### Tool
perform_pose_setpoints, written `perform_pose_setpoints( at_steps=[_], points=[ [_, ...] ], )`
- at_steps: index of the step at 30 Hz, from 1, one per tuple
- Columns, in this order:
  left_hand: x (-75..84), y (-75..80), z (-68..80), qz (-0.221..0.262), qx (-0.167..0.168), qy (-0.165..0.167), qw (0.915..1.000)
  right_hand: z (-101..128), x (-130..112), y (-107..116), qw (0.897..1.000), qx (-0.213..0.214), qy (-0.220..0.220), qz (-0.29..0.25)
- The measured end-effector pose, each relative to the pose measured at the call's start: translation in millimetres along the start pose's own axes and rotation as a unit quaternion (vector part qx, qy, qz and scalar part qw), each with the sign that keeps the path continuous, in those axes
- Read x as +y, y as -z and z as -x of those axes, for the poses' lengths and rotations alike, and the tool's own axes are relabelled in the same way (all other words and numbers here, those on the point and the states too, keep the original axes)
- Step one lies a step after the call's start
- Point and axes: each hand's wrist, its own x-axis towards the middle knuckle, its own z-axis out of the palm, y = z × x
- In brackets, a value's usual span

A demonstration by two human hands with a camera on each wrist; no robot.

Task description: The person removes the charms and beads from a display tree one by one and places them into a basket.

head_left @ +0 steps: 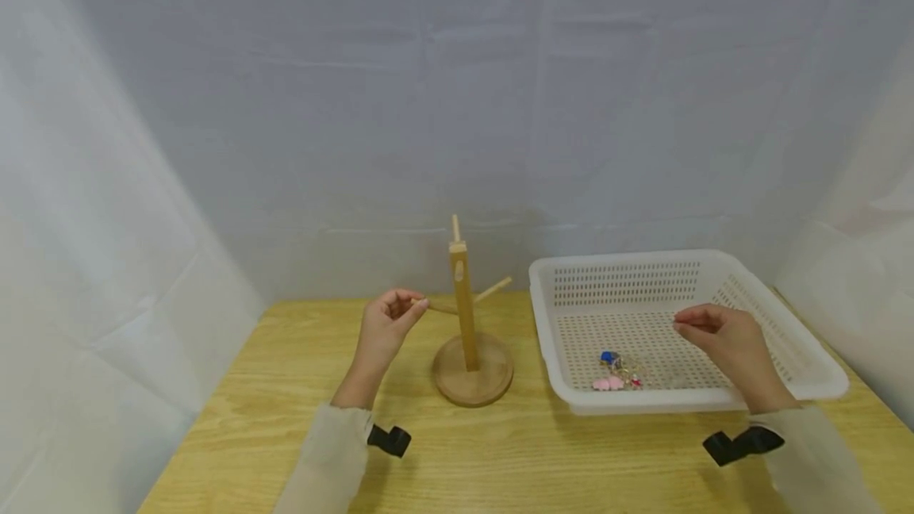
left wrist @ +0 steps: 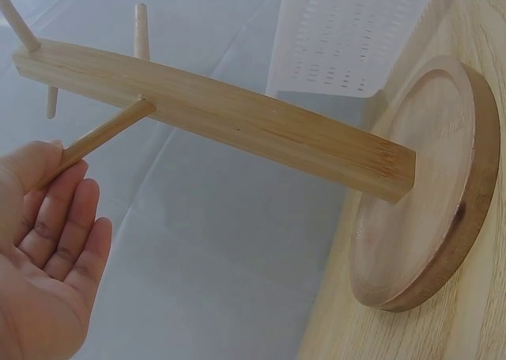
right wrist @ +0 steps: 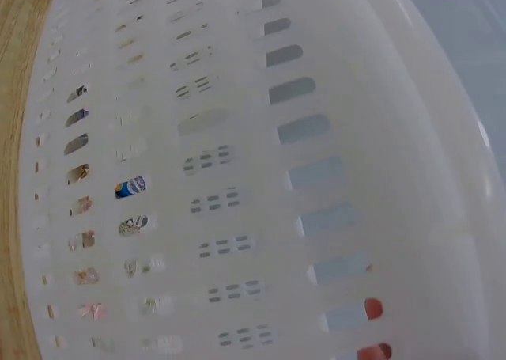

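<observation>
From my seat at the feed, my left hand [head_left: 383, 329] has its fingertips [left wrist: 73, 176] touching the end of one thin side peg [left wrist: 107, 134] of the upright pale wooden peg stand with a round base [head_left: 467, 331], which sits on the light wooden table [head_left: 286, 419] just left of the white perforated plastic basket [head_left: 814, 375]. The palm looks mostly open in the left wrist view, though from the head view thumb and forefinger may be pinching the peg tip, and I cannot tell which for certain. I judge the stand to be light and stiff, steadied by its disc base [left wrist: 431, 194], but top-heavy enough to tip if pushed at a peg; the square post [left wrist: 229, 111] would be the safer place to hold. My right hand [head_left: 721, 339] hovers inside the basket with fingers loosely curled, holding nothing I can see. Near the front wall lies a small cluster of keychains, blue and pink charms on metal rings [head_left: 616, 371]; these should be light, loose and slippery, best picked up by a ring. How many there are is unclear, and the right wrist view shows only blurred basket wall with specks of colour through the slots.
</observation>
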Motion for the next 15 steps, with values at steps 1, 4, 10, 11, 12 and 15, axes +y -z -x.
perform_pose_setpoints(
  at_steps=[1, 4, 10, 11, 12, 15],
  points=[
    [-3.8, 0.1, -1.3, -0.001, 0.002, -0.003, 1.0, 0, 0, 0, 1.0, -0.001, -0.001, -0.002],
    [2.4, -0.4, 1.4, -0.007, 0.002, -0.001, 1.0, 1, 0, -1, 1.0, -0.002, 0.001, -0.002],
    [12.7, -0.3, 4.1, -0.003, -0.005, 0.008, 1.0, 1, 0, -1, 1.0, -0.006, 0.008, -0.002],
    [9.7, 0.3, 2.6, 0.0, -0.005, 0.008, 1.0, 1, 0, -1, 1.0, -0.007, 0.009, -0.004],
    [6.2, 0.9, 0.9, 0.001, -0.005, 0.01, 0.9999, 1, 0, -1, 1.0, -0.009, 0.01, -0.004],
    [-3.6, 3.1, -3.9, -0.005, -0.008, 0.017, 0.9998, 1, -1, 0, 1.0, -0.01, 0.014, -0.006]
  ],
)
